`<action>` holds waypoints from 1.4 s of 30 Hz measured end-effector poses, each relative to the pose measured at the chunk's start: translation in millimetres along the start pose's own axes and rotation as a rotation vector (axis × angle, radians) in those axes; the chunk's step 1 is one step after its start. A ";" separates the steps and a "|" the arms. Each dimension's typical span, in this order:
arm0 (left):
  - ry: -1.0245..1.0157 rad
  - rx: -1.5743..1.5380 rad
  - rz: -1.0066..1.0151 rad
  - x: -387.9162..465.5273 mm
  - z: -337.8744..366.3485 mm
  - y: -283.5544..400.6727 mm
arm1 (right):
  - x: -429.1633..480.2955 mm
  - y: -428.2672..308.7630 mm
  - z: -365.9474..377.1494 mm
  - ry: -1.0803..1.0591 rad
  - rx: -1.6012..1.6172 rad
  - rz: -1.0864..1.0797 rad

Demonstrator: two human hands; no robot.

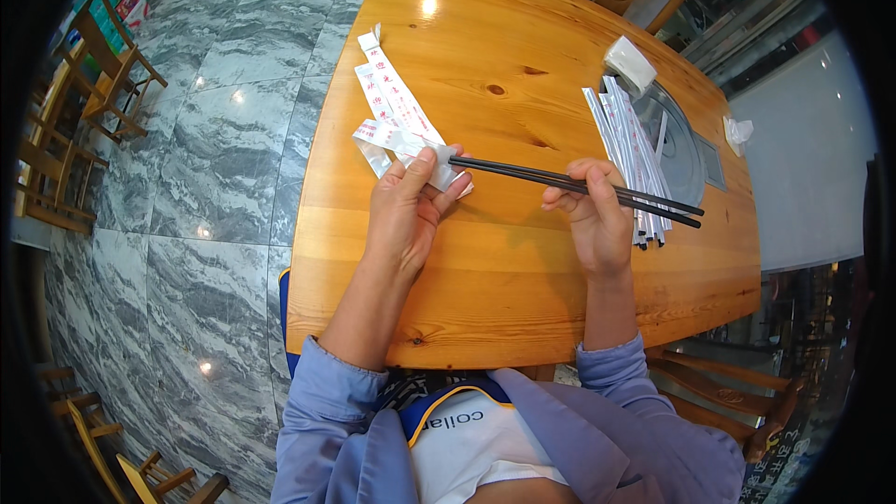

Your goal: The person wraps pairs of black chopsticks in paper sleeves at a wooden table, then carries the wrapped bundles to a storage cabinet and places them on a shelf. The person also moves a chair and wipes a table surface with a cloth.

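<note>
My right hand (602, 213) grips a pair of black chopsticks (518, 169) near their middle, above the wooden table. Their left ends meet the mouth of a white paper sleeve (442, 166), which my left hand (406, 206) pinches between thumb and fingers. Whether the tips are still inside the sleeve is hard to tell. Beyond my left hand lie several flattened white sleeves (392, 87) with red writing. Just past my right hand rests a bundle of white-sleeved chopsticks (623, 133), some with black ends showing.
The wooden table (490, 273) has a round glass-like plate (682, 147) at its right side, with a tissue pack (630, 64) by it. A crumpled tissue (737, 134) lies near the right edge. Wooden chairs (112, 66) stand on the marbled tile floor (210, 175).
</note>
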State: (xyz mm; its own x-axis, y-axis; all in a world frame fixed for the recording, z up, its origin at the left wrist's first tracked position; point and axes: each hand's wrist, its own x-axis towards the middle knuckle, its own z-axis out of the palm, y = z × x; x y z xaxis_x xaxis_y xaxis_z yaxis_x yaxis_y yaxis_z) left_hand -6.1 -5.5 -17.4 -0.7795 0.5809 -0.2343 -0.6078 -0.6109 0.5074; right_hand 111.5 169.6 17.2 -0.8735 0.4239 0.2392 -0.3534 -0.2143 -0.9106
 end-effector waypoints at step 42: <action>-0.003 0.044 -0.097 -5.4 1.6 -12.7 | -21.2 -0.2 27.6 -0.040 -0.257 0.230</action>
State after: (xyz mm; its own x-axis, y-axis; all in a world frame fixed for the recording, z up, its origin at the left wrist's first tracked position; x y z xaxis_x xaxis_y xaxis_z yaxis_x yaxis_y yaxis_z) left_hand 6.1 0.0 -21.2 -0.7165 0.6381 -0.2819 -0.6734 -0.5272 0.5183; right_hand 120.9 136.3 21.6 -0.9347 0.3545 0.0262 -0.0542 -0.0693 -0.9961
